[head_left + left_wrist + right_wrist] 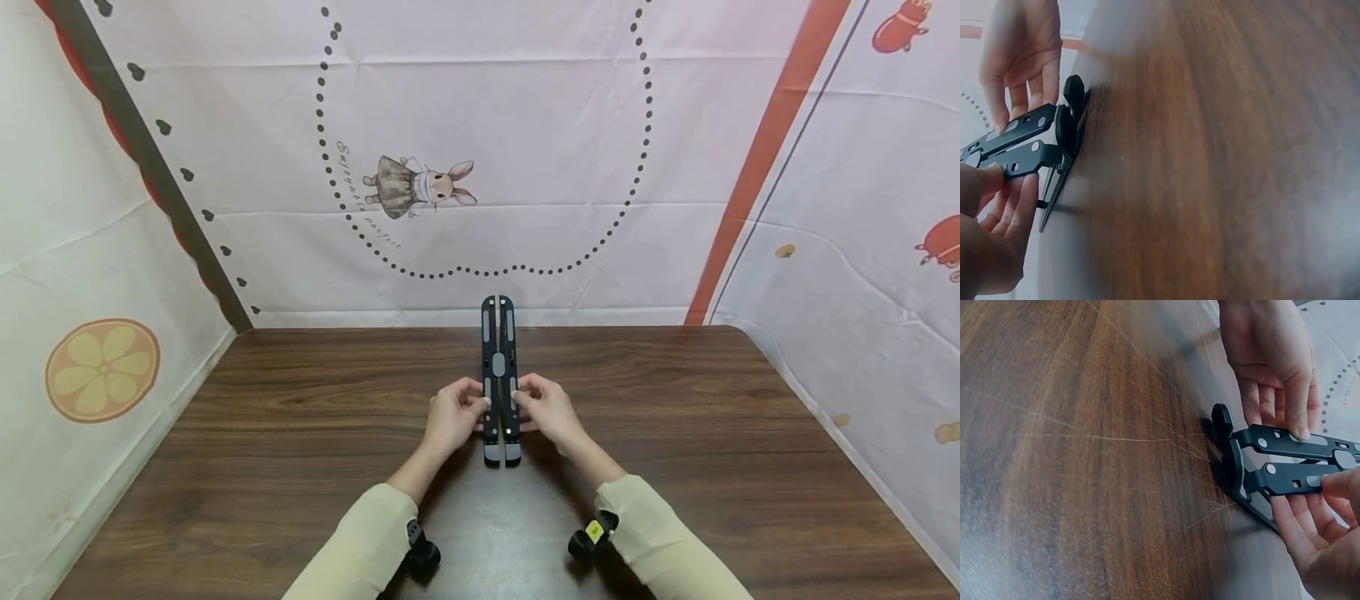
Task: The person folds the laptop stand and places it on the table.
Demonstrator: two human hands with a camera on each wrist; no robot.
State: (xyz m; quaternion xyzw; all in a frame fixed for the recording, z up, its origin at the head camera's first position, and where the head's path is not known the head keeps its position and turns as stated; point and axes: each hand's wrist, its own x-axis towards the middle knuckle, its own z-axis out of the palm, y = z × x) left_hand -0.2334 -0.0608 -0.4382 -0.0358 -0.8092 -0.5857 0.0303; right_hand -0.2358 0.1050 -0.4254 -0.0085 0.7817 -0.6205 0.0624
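Observation:
A black folding laptop stand [490, 358] with grey pads stands at the middle of the table, its two long bars nearly side by side with a narrow gap. My left hand [452, 414] pinches the left bar between thumb and fingers, low on the stand. On the opposite side my right hand [552, 410] pinches the right bar the same way. The left wrist view shows the stand's hooked front ends [1067, 125] close to the tabletop, with thin legs beneath. In the right wrist view, the bars [1291, 478] slope up from those hooks; fingers hide parts of them.
The dark wooden table [315, 400] spreads out on both sides of the stand. A printed white cloth [525, 150] hangs behind it, and more cloth lines the left and right sides. Small black cameras [424, 554] are strapped to both sleeved wrists.

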